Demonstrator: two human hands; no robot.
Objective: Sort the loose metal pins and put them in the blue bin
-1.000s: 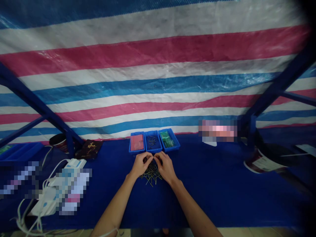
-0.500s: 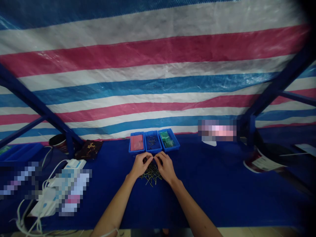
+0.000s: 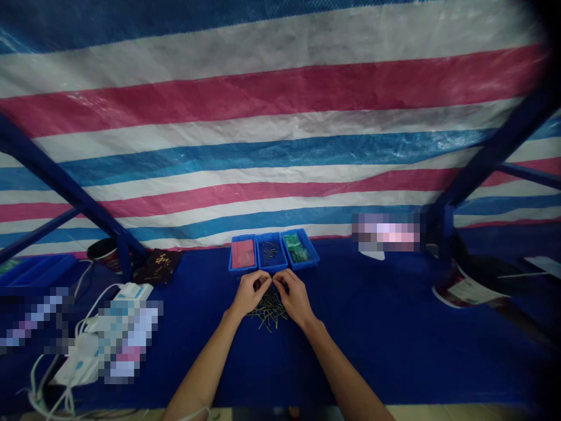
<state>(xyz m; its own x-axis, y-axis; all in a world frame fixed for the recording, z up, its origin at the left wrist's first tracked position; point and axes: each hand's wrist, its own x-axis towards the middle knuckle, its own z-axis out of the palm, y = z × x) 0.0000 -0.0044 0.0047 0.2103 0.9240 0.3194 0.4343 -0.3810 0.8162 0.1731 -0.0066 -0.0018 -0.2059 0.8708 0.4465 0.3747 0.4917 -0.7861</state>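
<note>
Striped tarpaulin [image 3: 280,93] in pink, white and blue hangs behind a blue-clothed work surface [image 3: 372,351], with dark blue steel struts [image 3: 495,152] slanting down on either side. Three blue plastic trays stand side by side at the surface's far edge. The left tray [image 3: 242,271] holds a flat pink packet [image 3: 242,254], the middle tray [image 3: 270,235] a small heap of thin metal pins [image 3: 269,252], and the right tray [image 3: 307,262] green circuit boards [image 3: 295,248].

Just in front of the trays, the left hand [image 3: 249,294] and right hand [image 3: 295,297] curve inward, their fingertips [image 3: 272,280] meeting above a loose pile of thin pins [image 3: 267,316] lying on the cloth. Both grips are curled and closed in, but whether either pinches a pin is too small to tell.

No writing can be read. A white label [image 3: 471,291] on a dark bucket [image 3: 477,275] at the right is illegible, and gold marks on a dark pouch [image 3: 156,265] at the left cannot be made out. A white power strip [image 3: 131,290] with its cables [image 3: 48,380] lies partly blurred at the left.

Compared with the frame half a second earlier, the hands, pile and trays sit almost exactly as they did.
</note>
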